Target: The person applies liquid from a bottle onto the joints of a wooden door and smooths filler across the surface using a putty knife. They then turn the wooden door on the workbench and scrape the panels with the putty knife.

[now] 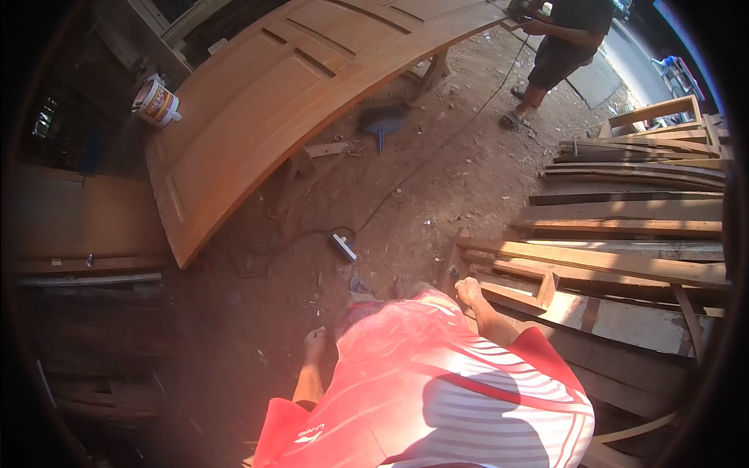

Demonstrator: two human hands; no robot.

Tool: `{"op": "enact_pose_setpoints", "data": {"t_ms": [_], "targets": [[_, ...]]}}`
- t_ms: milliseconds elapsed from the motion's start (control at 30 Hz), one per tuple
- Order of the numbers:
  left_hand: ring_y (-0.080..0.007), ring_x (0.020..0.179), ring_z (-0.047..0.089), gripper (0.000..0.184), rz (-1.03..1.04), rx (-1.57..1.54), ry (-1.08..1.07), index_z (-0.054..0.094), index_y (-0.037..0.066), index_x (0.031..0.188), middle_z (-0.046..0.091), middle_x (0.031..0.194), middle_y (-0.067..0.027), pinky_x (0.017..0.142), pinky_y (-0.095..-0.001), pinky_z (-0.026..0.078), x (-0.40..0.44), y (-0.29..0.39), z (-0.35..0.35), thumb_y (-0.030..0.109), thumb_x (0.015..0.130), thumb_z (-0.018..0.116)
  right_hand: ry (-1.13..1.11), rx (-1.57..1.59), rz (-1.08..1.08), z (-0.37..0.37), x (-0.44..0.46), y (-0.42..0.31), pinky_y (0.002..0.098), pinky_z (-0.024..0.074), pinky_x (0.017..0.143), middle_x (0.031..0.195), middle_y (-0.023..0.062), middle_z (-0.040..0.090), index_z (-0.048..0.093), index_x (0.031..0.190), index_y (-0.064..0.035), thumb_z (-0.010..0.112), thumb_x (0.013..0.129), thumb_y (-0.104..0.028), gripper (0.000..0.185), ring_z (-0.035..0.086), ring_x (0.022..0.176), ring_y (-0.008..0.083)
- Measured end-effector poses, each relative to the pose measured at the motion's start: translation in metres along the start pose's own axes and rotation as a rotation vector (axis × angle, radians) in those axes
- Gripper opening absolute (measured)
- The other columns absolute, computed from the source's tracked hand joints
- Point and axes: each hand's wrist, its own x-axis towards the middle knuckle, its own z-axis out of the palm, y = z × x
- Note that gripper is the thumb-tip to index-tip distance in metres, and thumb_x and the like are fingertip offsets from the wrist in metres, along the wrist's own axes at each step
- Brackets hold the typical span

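My left hand hangs low beside my red shirt, over the dirt ground. Its fingers look loosely curled, and I see nothing in them. On the other side, my right hand is closed around a small dark-ended thing that I cannot make out. That hand is close to a small wooden frame on the timber pile. Ahead of me lies a long panelled wooden door, resting flat on wooden supports.
A labelled bucket stands by the door's left end. On the ground are a blue fan-shaped tool, a white-edged block and a cord. Stacked planks line the right. Another person holds a dark tool at the door's far end.
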Motion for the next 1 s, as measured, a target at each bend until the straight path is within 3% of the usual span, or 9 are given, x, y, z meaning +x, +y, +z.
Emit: {"op": "enact_pose_setpoints", "data": {"t_ms": [67,100,367,467,533,600,700,800,1000], "targets": [[-0.0131,0.078,0.063,0.035,-0.075,0.196,0.037,0.075,-0.002,0.100,0.068,0.086,-0.0033,0.068,-0.0307,0.050,-0.073,0.081,0.007,0.032,0.097,0.066,-0.025,0.044,0.048,-0.006,-0.012,0.003,0.0426,0.0571,0.072,0.078,0.0191,0.072,0.067,0.089,0.0023,0.064,0.090,-0.030,0.032,0.075,0.077,0.0301],[-0.0129,0.077,0.062,0.033,-0.100,0.131,0.037,0.074,-0.002,0.097,0.068,0.085,-0.0029,0.067,-0.0309,0.050,-0.073,0.066,0.011,0.031,0.097,0.066,-0.020,0.099,-0.016,-0.001,-0.004,0.018,0.0381,0.0541,0.062,0.072,0.0132,0.069,0.065,0.087,0.0016,0.068,0.092,-0.027,0.029,0.070,0.065,0.0218],[-0.0122,0.069,0.058,0.025,-0.248,-0.360,0.033,0.068,0.002,0.089,0.063,0.079,-0.0002,0.059,-0.0322,0.046,-0.061,0.019,0.012,0.023,0.100,0.061,0.084,0.070,0.013,-0.003,-0.018,0.015,0.0387,0.0545,0.066,0.075,0.0148,0.071,0.068,0.091,0.0018,0.068,0.092,-0.026,0.028,0.071,0.069,0.0233],[-0.0100,0.066,0.054,0.025,-0.236,-0.396,-0.092,0.066,0.006,0.086,0.058,0.074,0.0028,0.056,-0.0312,0.043,-0.043,0.006,0.010,0.024,0.102,0.060,0.043,0.039,0.032,0.004,-0.022,0.010,0.0405,0.0542,0.067,0.076,0.0157,0.072,0.069,0.091,0.0023,0.067,0.092,-0.028,0.030,0.071,0.071,0.0245],[-0.0088,0.064,0.052,0.026,-0.179,-0.285,0.019,0.063,0.008,0.083,0.054,0.072,0.0043,0.055,-0.0301,0.041,-0.070,0.062,0.025,0.025,0.102,0.058,0.026,0.056,0.052,0.005,-0.022,0.007,0.0415,0.0541,0.068,0.076,0.0162,0.072,0.070,0.091,0.0023,0.066,0.092,-0.029,0.031,0.072,0.072,0.0251],[-0.0075,0.062,0.049,0.028,-0.124,-0.171,0.132,0.061,0.010,0.080,0.051,0.070,0.0058,0.054,-0.0290,0.038,-0.089,0.106,0.032,0.025,0.103,0.057,0.034,-0.034,-0.024,0.011,-0.014,0.012,0.0470,0.0561,0.076,0.086,0.0238,0.073,0.071,0.088,0.0021,0.061,0.091,-0.032,0.035,0.074,0.083,0.0383],[-0.0065,0.060,0.045,0.031,-0.113,-0.209,-0.002,0.056,0.013,0.076,0.048,0.068,0.0069,0.054,-0.0278,0.035,-0.084,0.109,0.033,0.026,0.104,0.055,0.103,-0.037,-0.078,0.009,-0.011,0.005,0.0414,0.0535,0.070,0.078,0.0172,0.072,0.071,0.091,0.0015,0.066,0.092,-0.030,0.032,0.072,0.076,0.0264],[-0.0069,0.058,0.044,0.031,0.039,-0.232,-0.084,0.057,0.014,0.076,0.048,0.067,0.0066,0.053,-0.0272,0.035,-0.084,0.102,0.035,0.026,0.104,0.054,-0.019,0.023,0.046,-0.013,-0.022,-0.020,0.0417,0.0538,0.071,0.080,0.0173,0.073,0.071,0.091,0.0016,0.066,0.092,-0.029,0.031,0.073,0.079,0.0278],[-0.0074,0.055,0.044,0.029,-0.072,-0.208,-0.054,0.059,0.012,0.077,0.049,0.066,0.0062,0.050,-0.0283,0.035,-0.087,0.107,0.042,0.025,0.102,0.058,-0.005,-0.003,-0.004,-0.030,-0.004,-0.032,0.0429,0.0547,0.075,0.081,0.0159,0.074,0.071,0.093,-0.0002,0.066,0.091,-0.029,0.029,0.074,0.080,0.0278]]}}
